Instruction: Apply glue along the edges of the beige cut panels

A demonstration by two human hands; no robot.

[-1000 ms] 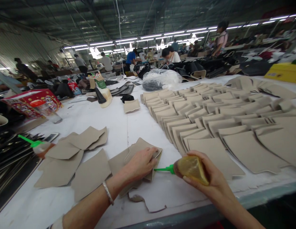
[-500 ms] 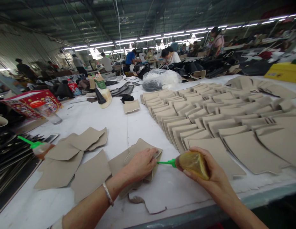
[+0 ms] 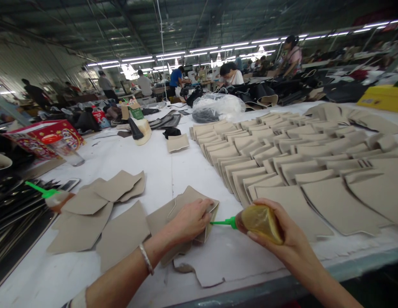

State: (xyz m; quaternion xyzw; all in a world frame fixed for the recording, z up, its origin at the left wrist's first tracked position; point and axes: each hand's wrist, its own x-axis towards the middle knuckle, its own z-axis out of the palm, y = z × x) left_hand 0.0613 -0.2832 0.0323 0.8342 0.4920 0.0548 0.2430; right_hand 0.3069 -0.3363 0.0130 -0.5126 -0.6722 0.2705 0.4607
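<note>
My right hand (image 3: 279, 231) is closed around a squeeze bottle (image 3: 258, 220) of amber liquid, which lies on its side in the air with its thin green nozzle pointing left. The nozzle tip is at the edge of a beige leather-like piece (image 3: 189, 194), close to my left fingertips. My left hand (image 3: 192, 218) grips that piece with fingers bent over its right edge; the edge looks folded or lifted there. More beige pieces lie under it. Whether the tip touches the piece, I cannot tell.
Rows of overlapping beige pieces (image 3: 276, 158) spread over the right side. Loose pieces (image 3: 86, 226) lie left, beside a second green-nozzled bottle (image 3: 59, 200). A clear cup (image 3: 66, 149) and red box (image 3: 35, 132) stand behind. A plastic bag (image 3: 218, 107) sits farther back; people work beyond.
The nozzle tip has shifted very slightly left and down along the piece's edge. Both hands keep the same hold, and the view has moved a little.
</note>
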